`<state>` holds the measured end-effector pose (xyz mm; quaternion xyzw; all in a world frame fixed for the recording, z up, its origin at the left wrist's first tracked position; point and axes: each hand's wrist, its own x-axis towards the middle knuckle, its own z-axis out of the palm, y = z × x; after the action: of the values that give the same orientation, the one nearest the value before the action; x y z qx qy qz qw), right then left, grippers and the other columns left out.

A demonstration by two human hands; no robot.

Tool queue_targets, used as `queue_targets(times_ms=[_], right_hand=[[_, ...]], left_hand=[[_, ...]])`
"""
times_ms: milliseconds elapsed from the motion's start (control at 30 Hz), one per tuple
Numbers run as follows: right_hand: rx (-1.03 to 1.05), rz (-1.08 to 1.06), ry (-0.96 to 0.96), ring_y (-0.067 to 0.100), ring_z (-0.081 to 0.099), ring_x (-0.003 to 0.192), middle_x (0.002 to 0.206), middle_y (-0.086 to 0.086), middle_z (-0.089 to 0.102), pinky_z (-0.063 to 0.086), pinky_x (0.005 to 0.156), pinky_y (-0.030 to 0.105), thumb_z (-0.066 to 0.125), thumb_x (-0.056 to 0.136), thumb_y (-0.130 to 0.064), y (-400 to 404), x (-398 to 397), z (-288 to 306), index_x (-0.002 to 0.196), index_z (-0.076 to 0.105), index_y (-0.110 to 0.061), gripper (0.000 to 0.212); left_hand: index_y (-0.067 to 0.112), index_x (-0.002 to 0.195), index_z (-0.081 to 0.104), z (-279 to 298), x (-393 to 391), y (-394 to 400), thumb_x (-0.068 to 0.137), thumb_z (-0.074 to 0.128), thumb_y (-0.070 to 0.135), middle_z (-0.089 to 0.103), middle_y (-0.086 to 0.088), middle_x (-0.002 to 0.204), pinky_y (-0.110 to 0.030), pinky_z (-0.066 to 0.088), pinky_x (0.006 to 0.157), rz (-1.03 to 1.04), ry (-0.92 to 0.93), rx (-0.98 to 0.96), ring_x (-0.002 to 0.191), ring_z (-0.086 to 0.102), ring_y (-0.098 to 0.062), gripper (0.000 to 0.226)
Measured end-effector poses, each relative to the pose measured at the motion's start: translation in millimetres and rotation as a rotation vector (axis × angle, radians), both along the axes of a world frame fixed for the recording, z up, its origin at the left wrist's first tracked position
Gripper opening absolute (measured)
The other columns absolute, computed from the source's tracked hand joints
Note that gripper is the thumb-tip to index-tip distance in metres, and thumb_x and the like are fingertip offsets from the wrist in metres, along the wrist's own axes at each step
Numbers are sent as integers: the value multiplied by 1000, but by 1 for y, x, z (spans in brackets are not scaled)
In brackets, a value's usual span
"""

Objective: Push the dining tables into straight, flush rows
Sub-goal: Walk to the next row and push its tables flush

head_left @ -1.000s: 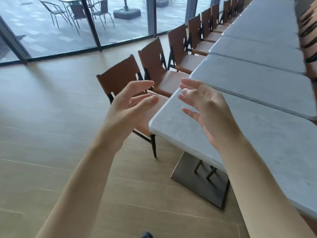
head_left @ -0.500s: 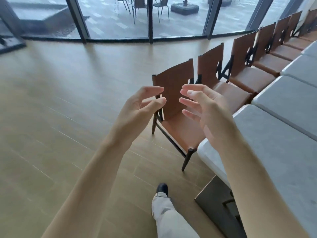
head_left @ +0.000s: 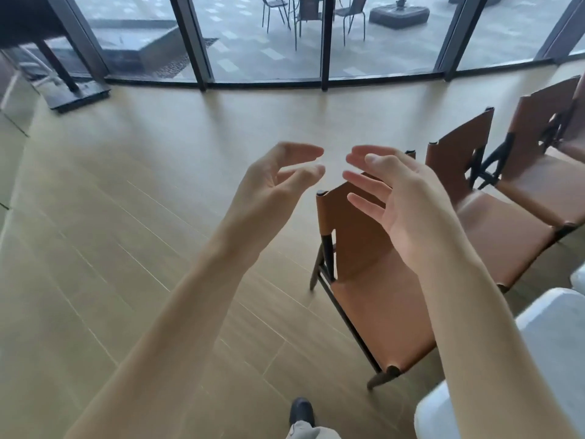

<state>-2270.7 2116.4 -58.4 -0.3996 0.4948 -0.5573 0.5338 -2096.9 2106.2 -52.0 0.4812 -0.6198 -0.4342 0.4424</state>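
So both hands are up in free air, gripping nothing. My left hand (head_left: 269,188) has its fingers (head_left: 300,152) loosely curled and spread, thumb apart from them, palm turned toward the right hand. My right hand (head_left: 402,204) is splayed wide, fingers (head_left: 364,182) fanned apart, tips pointing at the left hand's tips with a small gap of bare floor showing between them. Neither hand touches anything.

Task item: the pale grey stone-look dining table top (head_left: 563,337) sits well below and right of my right fingers, past the forearm, only its rounded corner and near edge showing at the frame's right margin. No contact with it.

Directly under and behind my right fingers is the nearest brown leather chair with a dark metal frame (head_left: 373,280), its backrest partly covered by the hand. Further brown leather chairs (head_left: 519,198) line up right of my right fingers, along the table side.

Beyond both sets of fingertips: light wood-plank floor (head_left: 126,217), then dark-framed floor-to-ceiling glass panels (head_left: 253,42). Below my left wrist, one dark shoe (head_left: 302,410) at the bottom edge.
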Motion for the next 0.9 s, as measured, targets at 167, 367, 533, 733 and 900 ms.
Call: queue_targets(times_ms=[167,367,533,733,900], right_hand=[[-10,24,-55,14,70,111,117,-3,74,54,101,41,60,93,-24,-64,-20,-2,105,72,-24,18],[-3,-46,-43,10,70,108,116,-5,73,54,101,40,59,97,-22,-112,-38,-19,104,72,-27,15],[9,-105,5,9,69,109,117,-7,72,53,101,38,57,100,-21,-145,-36,-30,105,71,-29,16],[10,-207,63,7,68,110,116,-9,71,54,99,35,57,101,-23,-202,-20,-40,106,70,-32,16],[-10,-295,119,8,68,110,115,-10,72,55,99,36,55,101,-24,-291,11,-38,111,70,-28,18]], left_hand=[[31,114,68,2,-21,-61,96,64,26,71,20,113,-36,52,104,42,-34,-9,106,66,6,19],[26,119,68,-4,-48,-124,97,62,27,71,15,115,-39,55,101,17,-48,-9,110,66,-2,23],[26,120,68,-13,-49,-168,93,63,33,70,16,115,-37,55,99,-27,-45,17,111,66,-3,28],[27,119,68,-20,-43,-247,99,62,27,69,17,117,-36,54,101,-137,-39,36,112,66,-2,21],[29,118,68,-26,-20,-340,95,63,32,71,17,117,-38,53,103,-259,-25,-9,112,66,-3,24]])
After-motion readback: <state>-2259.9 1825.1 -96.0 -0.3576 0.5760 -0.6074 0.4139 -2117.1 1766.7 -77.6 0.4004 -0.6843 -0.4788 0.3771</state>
